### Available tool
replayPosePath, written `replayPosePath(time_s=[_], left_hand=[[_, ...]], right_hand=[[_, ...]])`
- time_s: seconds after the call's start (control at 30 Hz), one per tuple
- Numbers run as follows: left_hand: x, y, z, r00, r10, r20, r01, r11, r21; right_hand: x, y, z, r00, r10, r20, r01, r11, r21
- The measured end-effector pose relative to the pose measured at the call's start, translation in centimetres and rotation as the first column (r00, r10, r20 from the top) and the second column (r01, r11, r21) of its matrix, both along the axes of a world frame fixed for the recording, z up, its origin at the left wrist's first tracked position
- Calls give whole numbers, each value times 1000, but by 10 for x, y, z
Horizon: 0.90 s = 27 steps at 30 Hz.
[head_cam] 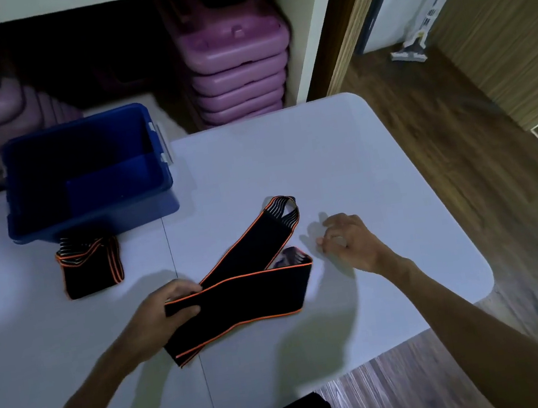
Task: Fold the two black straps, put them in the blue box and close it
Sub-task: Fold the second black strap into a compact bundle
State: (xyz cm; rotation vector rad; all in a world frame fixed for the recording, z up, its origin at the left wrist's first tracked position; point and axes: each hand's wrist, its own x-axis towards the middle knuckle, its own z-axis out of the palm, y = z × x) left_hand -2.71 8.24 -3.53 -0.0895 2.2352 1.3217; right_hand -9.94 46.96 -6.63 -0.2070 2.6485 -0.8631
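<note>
A long black strap with orange edges point(242, 297) lies partly doubled over on the white table point(341, 166). My left hand point(169, 313) pinches its left fold. My right hand point(349, 241) hovers just right of the strap's free end, fingers loosely curled, holding nothing. A second black strap point(92, 270) sits folded into a small bundle, touching the front of the blue box point(88, 180). The box stands open at the table's back left, and its inside looks dark and bare. No lid is in view.
Stacks of purple plastic cases point(235, 70) fill the white shelf unit behind the table. The table's rounded right edge drops to a wooden floor point(440, 131). A seam point(187, 319) runs down the tabletop.
</note>
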Motion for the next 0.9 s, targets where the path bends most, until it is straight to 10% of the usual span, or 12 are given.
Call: replayPosePath(time_s=[0.4, 0.6, 0.9], left_hand=[[52, -26, -28, 959, -108, -263, 2, 928, -372], [55, -29, -32, 963, -92, -252, -5, 932, -361], [56, -32, -33, 960, -89, -266, -2, 946, -324]], right_hand=[[12, -82, 7, 973, 222, 64, -204, 956, -212], [13, -106, 7, 899, 434, 56, -436, 899, 31], [15, -110, 6, 947, -75, -311, 6, 976, -218]])
